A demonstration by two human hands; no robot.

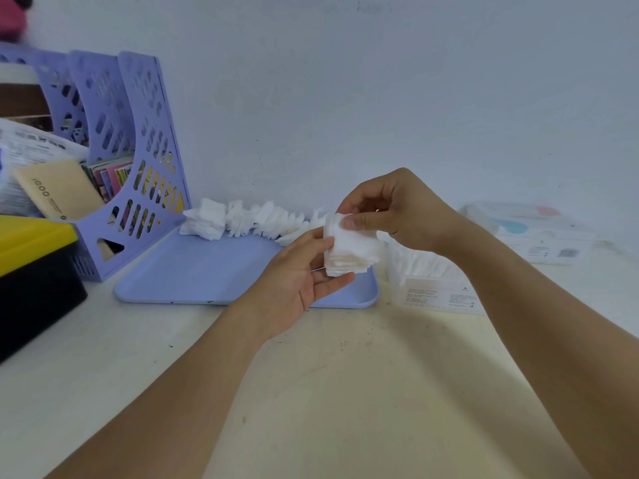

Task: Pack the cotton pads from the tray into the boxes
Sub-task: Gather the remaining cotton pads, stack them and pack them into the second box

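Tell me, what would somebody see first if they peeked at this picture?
First, the two hands in the middle: the left hand and right hand hold a stack of white cotton pads between them, above the blue tray. Next, a fluffy row of loose cotton pads lies along the tray's far edge. At the left stands a tall purple file rack.
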